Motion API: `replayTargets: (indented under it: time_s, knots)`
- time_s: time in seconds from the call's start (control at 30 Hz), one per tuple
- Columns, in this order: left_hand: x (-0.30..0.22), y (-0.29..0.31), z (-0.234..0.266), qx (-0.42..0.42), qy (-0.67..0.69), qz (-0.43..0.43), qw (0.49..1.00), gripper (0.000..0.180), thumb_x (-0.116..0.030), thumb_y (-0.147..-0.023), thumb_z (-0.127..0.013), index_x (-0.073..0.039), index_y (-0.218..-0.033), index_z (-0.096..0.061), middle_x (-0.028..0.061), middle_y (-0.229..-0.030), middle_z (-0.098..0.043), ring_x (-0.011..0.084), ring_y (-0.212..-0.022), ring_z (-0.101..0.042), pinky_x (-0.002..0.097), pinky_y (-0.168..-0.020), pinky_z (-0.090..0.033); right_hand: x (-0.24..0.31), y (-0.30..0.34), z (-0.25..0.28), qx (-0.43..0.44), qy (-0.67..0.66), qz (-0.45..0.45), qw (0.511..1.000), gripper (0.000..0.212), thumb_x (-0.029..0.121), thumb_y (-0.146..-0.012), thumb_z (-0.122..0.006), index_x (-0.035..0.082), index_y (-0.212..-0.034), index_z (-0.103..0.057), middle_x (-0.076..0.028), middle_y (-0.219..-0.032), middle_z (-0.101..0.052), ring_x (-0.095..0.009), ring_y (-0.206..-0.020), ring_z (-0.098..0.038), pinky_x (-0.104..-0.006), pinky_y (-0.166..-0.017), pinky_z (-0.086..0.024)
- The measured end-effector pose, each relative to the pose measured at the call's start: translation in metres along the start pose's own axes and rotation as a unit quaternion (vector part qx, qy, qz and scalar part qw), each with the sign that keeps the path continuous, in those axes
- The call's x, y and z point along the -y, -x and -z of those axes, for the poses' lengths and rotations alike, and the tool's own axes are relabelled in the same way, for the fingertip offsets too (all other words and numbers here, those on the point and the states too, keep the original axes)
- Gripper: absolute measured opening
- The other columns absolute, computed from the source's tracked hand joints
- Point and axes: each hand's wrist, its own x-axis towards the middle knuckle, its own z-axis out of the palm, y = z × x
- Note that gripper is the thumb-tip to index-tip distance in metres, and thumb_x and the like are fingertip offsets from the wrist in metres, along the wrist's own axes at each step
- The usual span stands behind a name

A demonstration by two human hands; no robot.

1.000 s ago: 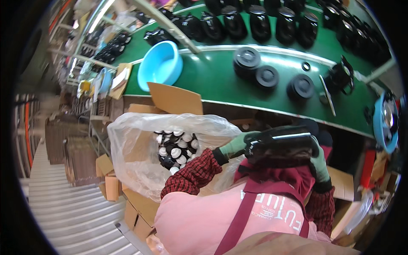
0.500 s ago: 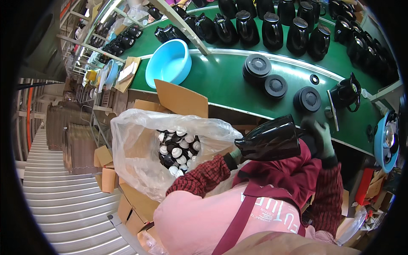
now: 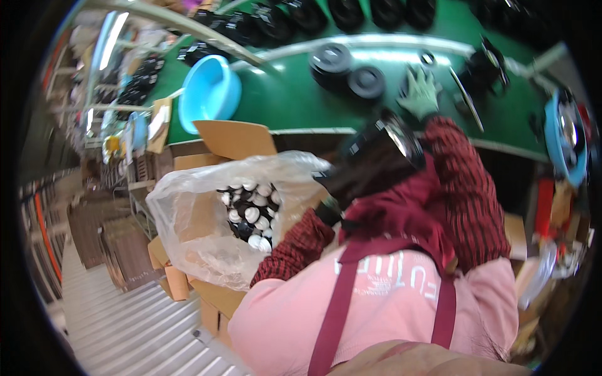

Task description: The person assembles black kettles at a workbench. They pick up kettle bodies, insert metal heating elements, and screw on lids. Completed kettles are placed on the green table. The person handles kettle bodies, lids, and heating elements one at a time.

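Observation:
A glossy black jug (image 3: 376, 153) is tilted in front of my apron, blurred by motion, its wide end toward the upper right. My left hand (image 3: 330, 208) holds it from the lower left; the jug and the blur hide most of its fingers. Over the green worktop (image 3: 276, 113), my right hand (image 3: 421, 94), in a pale green glove, spreads its fingers across a stack of round black discs (image 3: 406, 83), which it partly covers. Two more piles of black discs (image 3: 331, 60) stand to its left. A small black ring (image 3: 427, 58) lies just beyond the hand.
Left of me, a carton (image 3: 235, 138) lined with a clear plastic bag (image 3: 188, 254) holds white and black caps (image 3: 252, 214). A blue basin (image 3: 210, 94) stands on the worktop. Black jugs (image 3: 304, 15) line the far side. Another jug (image 3: 486, 67) and a thin upright plate (image 3: 466, 99) are at right.
My right hand has left the jug's wide end and reached forward to the discs, fingers now spread. The jug stays with my left hand, its wide end raised. The whole view has shifted.

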Motion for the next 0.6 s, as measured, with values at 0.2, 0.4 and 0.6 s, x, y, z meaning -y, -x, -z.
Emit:
replayTargets:
  time_s: [0.2,0.4,0.6]
  knots:
    - [-0.026,0.006,0.012,-0.007,-0.073,-0.030,0.997,0.045,-0.019,-0.095,-0.068,-0.006,-0.138,-0.061,0.0094,-0.125,-0.070,0.0200,-0.114,-0.066,0.0351,-0.100,-0.053,-0.022,0.071,0.087,-0.151,-0.482,0.071,0.860,0.094,0.045,-0.078,-0.084,0.024,-0.158,-0.040,-0.015,-0.156,-0.042,-0.037,-0.144,-0.039,-0.0502,-0.117,-0.035]
    - [-0.052,-0.018,-0.010,0.062,-0.175,-0.080,0.979,0.047,-0.021,-0.093,-0.069,-0.006,-0.137,-0.062,0.0098,-0.124,-0.071,0.0219,-0.113,-0.067,0.0360,-0.100,-0.053,0.006,0.190,0.166,-0.068,-0.580,0.168,0.794,0.088,0.034,-0.081,-0.082,0.007,-0.156,-0.043,-0.020,-0.154,-0.044,-0.035,-0.147,-0.036,-0.0457,-0.121,-0.028]
    - [-0.065,-0.019,-0.022,0.091,-0.237,-0.105,0.962,0.049,-0.024,-0.092,-0.070,-0.006,-0.137,-0.062,0.0102,-0.122,-0.072,0.0239,-0.112,-0.068,0.0368,-0.099,-0.053,0.006,0.220,0.170,-0.100,-0.539,0.194,0.814,0.087,0.040,-0.082,-0.080,0.010,-0.156,-0.045,-0.019,-0.156,-0.041,-0.038,-0.144,-0.038,-0.0472,-0.120,-0.029]
